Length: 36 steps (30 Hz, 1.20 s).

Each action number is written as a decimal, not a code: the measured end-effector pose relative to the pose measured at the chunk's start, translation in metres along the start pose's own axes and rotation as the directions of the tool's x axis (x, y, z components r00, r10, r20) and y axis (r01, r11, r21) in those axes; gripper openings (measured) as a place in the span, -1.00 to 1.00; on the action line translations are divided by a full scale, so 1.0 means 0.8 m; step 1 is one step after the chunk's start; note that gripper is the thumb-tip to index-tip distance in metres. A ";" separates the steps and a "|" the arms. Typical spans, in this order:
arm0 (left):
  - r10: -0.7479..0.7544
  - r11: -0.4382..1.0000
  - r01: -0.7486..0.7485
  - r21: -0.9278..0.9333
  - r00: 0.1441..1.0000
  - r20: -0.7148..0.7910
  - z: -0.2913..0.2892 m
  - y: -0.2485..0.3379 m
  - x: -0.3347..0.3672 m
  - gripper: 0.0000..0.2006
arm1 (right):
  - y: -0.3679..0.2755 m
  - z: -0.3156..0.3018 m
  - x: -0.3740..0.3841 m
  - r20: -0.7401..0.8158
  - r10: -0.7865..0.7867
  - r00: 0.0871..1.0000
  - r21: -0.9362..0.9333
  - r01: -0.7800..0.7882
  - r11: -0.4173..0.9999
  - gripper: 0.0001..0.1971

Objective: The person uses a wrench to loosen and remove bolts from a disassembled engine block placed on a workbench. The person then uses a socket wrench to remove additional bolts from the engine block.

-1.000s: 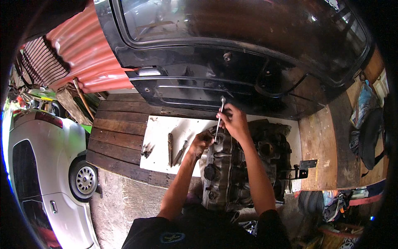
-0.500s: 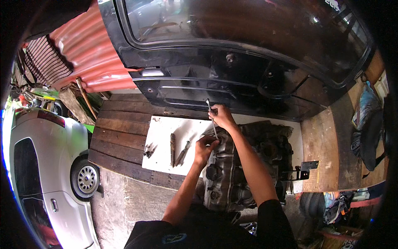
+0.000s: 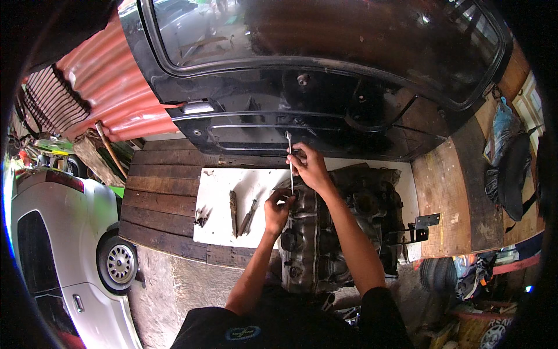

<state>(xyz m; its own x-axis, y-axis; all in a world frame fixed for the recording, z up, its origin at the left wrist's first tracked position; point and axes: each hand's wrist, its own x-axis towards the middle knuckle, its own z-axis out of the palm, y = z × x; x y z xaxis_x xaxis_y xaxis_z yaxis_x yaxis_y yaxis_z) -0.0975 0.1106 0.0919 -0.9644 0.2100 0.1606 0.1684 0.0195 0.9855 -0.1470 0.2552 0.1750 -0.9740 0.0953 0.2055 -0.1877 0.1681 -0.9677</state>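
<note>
My right hand point(image 3: 311, 167) grips a slim metal wrench point(image 3: 288, 139) whose open jaw end points away from me. The shaft's other end reaches down to the far left corner of a grimy engine point(image 3: 301, 247). There my left hand point(image 3: 276, 212) is closed, thumb and fingers pinched at the engine's edge by the wrench's lower end. What lies between those fingertips is hidden. Left of the hands, on a white board point(image 3: 216, 181), lie a long rusty bar point(image 3: 233, 213), a dark-handled tool point(image 3: 246, 221) and several small bolts point(image 3: 201, 217).
The board rests on a dark plank bench point(image 3: 160, 195). A black vehicle door panel point(image 3: 250, 119) stands along its far side. A metal bracket point(image 3: 421, 228) sticks out right of the engine. Bags point(image 3: 504, 148) hang at the right; a silver car point(image 3: 75, 232) is parked at the left.
The wrench has swung from a slant to nearly straight. My right hand still holds it, and my left hand stays at its lower end. The whole view has shifted slightly.
</note>
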 end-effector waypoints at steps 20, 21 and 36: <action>-0.114 0.991 0.116 -0.068 0.993 0.027 -0.003 -0.011 0.006 -0.86 | 0.012 0.002 0.028 -0.013 0.318 0.948 -0.254 -0.310 0.916 -0.84; -0.187 0.978 0.189 -0.092 0.982 0.029 -0.001 -0.004 0.006 -0.81 | 0.019 0.007 0.033 -0.018 0.332 0.943 -0.434 -0.307 0.847 -0.82; -0.119 0.992 0.120 -0.030 0.992 0.050 -0.001 -0.003 0.002 -0.76 | 0.064 0.033 0.031 0.143 0.090 0.986 -0.621 0.019 0.784 -0.74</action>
<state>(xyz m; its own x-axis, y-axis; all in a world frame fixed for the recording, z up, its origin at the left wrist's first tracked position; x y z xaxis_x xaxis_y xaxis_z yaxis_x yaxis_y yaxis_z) -0.0998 0.1099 0.0898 -0.9660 0.2553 0.0397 0.0450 0.0151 0.9989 -0.1843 0.2405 0.1269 -0.9950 -0.0314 0.0949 -0.0867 0.7426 -0.6641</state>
